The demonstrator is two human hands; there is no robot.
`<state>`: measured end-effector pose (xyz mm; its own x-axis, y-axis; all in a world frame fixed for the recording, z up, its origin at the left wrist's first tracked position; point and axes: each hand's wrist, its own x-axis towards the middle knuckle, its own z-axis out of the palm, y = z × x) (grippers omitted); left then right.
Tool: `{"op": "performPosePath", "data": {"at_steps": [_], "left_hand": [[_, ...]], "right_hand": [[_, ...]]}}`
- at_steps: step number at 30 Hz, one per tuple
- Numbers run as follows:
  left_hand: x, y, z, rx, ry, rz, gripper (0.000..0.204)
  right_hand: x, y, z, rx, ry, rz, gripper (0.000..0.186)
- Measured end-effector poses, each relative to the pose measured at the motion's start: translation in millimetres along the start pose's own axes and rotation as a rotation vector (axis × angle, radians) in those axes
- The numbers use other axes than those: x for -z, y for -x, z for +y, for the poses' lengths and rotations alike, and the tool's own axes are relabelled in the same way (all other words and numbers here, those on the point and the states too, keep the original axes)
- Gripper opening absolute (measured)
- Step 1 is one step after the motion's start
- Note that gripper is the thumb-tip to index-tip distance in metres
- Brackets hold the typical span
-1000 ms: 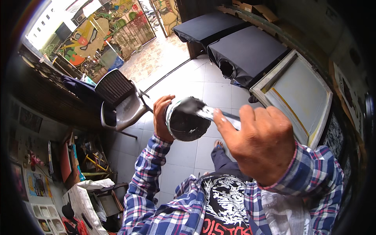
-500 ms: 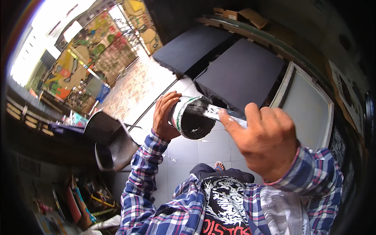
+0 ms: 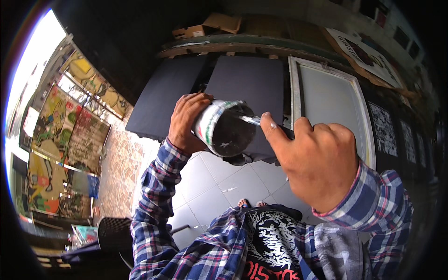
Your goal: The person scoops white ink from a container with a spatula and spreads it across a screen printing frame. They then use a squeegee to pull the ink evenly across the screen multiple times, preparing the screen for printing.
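From where I stand, the tub (image 3: 211, 127) is held up near the middle of the frame, tipped so that its mouth faces the lower right. It is a round, white-walled container with green markings, and a dark coating (image 3: 233, 135), perhaps ink or paint, lines what I can see of its inside. The left hand (image 3: 187, 122) is wrapped about the tub's outer side, fingers curled over the upper wall; the thumb is hidden from me. The right hand (image 3: 317, 158) clasps the dark handle of a spatula (image 3: 251, 120), forefinger stretched along it, a pale smear on that fingertip. The blade crosses the rim and its tip is inside the mouth, blurred.

As far as I can judge, the work inside the tub is under way and unfinished: the container is open, the tool is in, and neither has been put down. How much of the dark stuff is left I cannot tell, as the bottom is in shadow. No dark smear shows on the pale framed screen (image 3: 333, 102) at the upper right of the frame, nor can I make out any fresh mark on the dark-covered boards (image 3: 247, 86) at upper centre.
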<state>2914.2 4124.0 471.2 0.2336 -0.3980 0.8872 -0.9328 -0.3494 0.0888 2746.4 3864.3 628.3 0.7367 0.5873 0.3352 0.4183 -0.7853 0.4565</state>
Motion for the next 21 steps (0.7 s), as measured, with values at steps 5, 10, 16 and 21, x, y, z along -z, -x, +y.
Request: {"op": "performPosePath", "data": {"at_steps": [5, 10, 16, 21], "left_hand": [[10.4, -57.2, -51.4, -0.054, 0.047, -0.047, 0.091], [16.1, -202.5, -101.0, -0.156, 0.142, -0.044, 0.092], [-10.2, -275.6, -120.9, -0.202, -0.041, -0.103, 0.091], [-27.3, -320.8, -128.4, -0.238, 0.006, 0.018, 0.089]], "right_hand": [[-1.0, -48.7, 49.0, -0.128, -0.262, -0.234, 0.036], [70.0, -114.0, 146.5, -0.306, -0.423, -0.200, 0.027], [43.0, -125.9, 240.7, -0.484, -0.914, -0.256, 0.026], [52.0, -123.1, 268.6, -0.638, -1.270, -0.411, 0.039]]}}
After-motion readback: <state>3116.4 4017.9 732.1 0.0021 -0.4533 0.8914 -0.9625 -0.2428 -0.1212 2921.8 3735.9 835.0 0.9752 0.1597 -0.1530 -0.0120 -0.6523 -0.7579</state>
